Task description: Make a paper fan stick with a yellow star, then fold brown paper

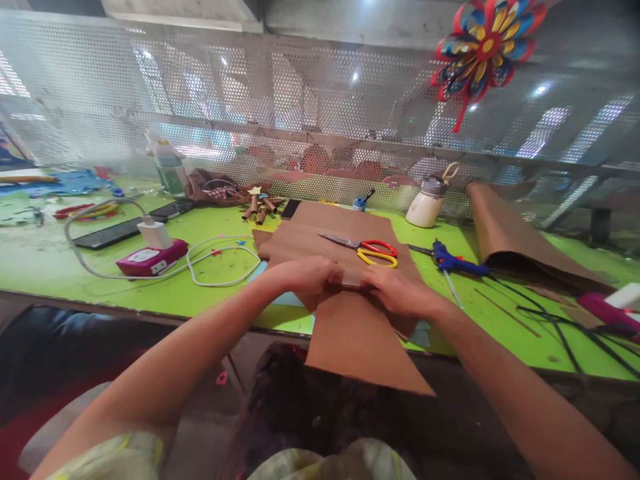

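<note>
A piece of brown paper [363,337] hangs over the table's front edge, its upper end between my two hands. My left hand [317,275] has its fingers curled closed on the left side of that end. On the right side, my right hand [393,288] pinches the same end, which looks folded or rolled there. Beneath both hands lies a larger brown sheet [320,227]. Scissors [370,252] with one red and one yellow handle rest on this sheet, just beyond my hands, blades pointing left.
Right of the sheet lies a blue glue gun [457,261] with a black cord. Farther back stand a white bottle [427,201] and a roll of brown paper [520,230]. A magenta power block [153,258] with a white cable sits left, near several small paper tubes [261,208].
</note>
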The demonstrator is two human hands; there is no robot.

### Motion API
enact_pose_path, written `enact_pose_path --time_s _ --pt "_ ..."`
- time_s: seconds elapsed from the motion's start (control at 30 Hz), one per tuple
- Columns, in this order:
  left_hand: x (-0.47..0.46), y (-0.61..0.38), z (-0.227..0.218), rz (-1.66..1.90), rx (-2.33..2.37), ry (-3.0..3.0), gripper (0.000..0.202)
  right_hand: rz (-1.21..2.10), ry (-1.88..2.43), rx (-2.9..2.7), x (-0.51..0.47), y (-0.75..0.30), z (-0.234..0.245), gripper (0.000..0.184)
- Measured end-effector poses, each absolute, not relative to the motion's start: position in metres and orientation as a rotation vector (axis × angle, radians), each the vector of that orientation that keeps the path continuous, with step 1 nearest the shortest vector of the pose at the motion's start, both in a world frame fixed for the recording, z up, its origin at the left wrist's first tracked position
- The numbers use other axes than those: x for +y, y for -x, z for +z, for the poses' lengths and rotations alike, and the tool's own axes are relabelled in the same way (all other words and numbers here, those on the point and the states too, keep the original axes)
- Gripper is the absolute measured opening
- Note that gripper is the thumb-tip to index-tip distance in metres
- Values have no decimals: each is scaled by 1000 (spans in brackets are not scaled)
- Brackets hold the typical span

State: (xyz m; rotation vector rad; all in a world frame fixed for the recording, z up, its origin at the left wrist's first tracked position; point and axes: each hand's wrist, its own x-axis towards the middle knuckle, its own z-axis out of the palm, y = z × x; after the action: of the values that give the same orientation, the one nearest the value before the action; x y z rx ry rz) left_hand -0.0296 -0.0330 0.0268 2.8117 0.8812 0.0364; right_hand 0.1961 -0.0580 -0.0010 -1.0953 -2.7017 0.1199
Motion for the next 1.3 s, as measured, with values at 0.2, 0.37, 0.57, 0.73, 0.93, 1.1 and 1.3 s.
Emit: enact_pose_path --time_s 0.2,0.37,0.57,0.73,0.93,1.1,1.3 --pt "-34 31 23 90 847 -2898 20 53 1125 -2757 -63 -195 1 11" --pt "-34 29 22 77 873 -2903 18 72 1094 -2752 -65 -195 2 8" --pt "-38 28 23 93 871 -2912 15 53 1089 -2774 -64 -196 -1 14" --pt "-39 29 23 140 922 -2886 13 161 1074 -2730 -61 -200 5 26" --pt "-34 29 23 142 927 -2918 12 377 1125 -2495 -55 -211 15 35" --pt "-33 28 21 155 927 -2923 9 370 1148 -2490 -56 -205 12 22" --pt "-32 29 19 190 924 -2899 6 336 1113 -2604 -54 -201 5 13"
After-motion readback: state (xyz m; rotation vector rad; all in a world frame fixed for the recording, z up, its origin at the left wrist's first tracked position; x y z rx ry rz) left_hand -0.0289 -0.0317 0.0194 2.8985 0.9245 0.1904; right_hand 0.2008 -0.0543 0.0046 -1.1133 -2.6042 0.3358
